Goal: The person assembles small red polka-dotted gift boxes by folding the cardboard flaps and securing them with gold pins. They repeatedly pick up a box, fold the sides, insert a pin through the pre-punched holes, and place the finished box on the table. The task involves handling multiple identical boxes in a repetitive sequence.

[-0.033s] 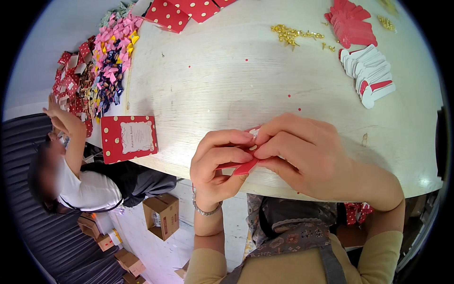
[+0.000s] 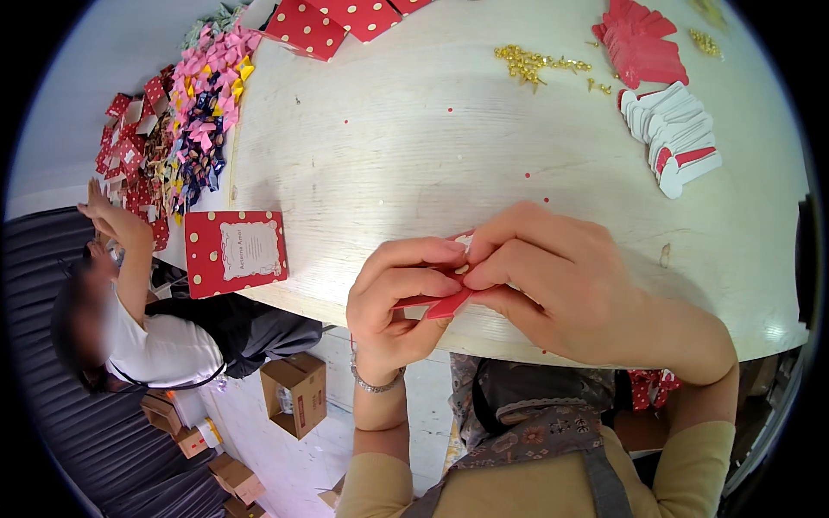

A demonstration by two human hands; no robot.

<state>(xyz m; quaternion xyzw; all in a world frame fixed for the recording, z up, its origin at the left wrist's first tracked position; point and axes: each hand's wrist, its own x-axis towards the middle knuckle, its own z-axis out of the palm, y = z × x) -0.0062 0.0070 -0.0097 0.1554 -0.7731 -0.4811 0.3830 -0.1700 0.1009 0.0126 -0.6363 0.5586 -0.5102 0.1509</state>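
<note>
My left hand (image 2: pixel 389 298) is closed on a folded red card piece (image 2: pixel 447 306), just above the table's near edge. From the other side my right hand (image 2: pixel 566 281) pinches the same piece, its thumb and index finger meeting the left fingertips. A pale patch with light dots shows between the fingers; most of the card is hidden by them. To the left stands a red polka-dot box (image 2: pixel 203 263) with a pale label. Gold paper fasteners (image 2: pixel 522 65) lie in a pile beyond my right hand, with white card tags (image 2: pixel 669 125) and red card tags (image 2: pixel 639 47) at the far right.
More polka-dot boxes (image 2: pixel 306 30) sit at the far edge of the pale table (image 2: pixel 363 164). Pink, yellow and dark wrapped pieces (image 2: pixel 207 86) are heaped at the left. A co-worker (image 2: pixel 173 345) is beside the table, one arm raised. Cardboard boxes (image 2: pixel 306 401) stand on the floor.
My right hand has shifted very slightly; both hands keep their hold on the red card piece. The co-worker's raised hand has moved a little.
</note>
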